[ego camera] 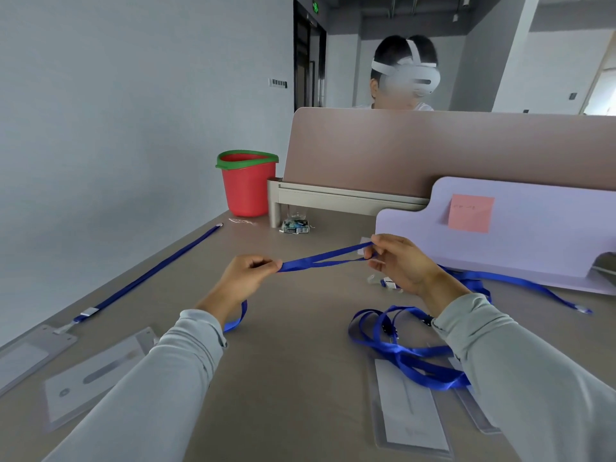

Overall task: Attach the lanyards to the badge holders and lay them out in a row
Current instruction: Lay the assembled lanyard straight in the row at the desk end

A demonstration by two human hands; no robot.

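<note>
Two hands hold one blue ribbon lanyard (320, 260) stretched in the air above the grey-brown tabletop (300, 378). The left hand (248, 278) pinches the ribbon between thumb and curled forefinger, so the strap leaves its fingertips to the right, while the loose tail drops under the wrist and curls beside the pale grey sleeve (186, 355). The right hand (400, 265) grips the other end with thumb and bent fingers; here the ribbon splits into two strands that meet again near the left fingertips. Something small and pale sits at the right fingertips, too blurred to identify.

On the left of the table lies a second blue lanyard (150, 271), laid out straight, its end meeting a clear plastic badge holder (30, 355). Another clear badge holder (96, 375) lies just beside that one, partly under the left arm. Near the right arm a tangle of blue lanyards (400, 351) lies across more clear holders (410, 415).

Farther back stand a red plastic bucket with a green rim (246, 188), a lilac board (533, 208) bearing a pink sticky note (470, 213), and a brown desk partition (433, 151) with another person (393, 48) in a white headset behind it.
</note>
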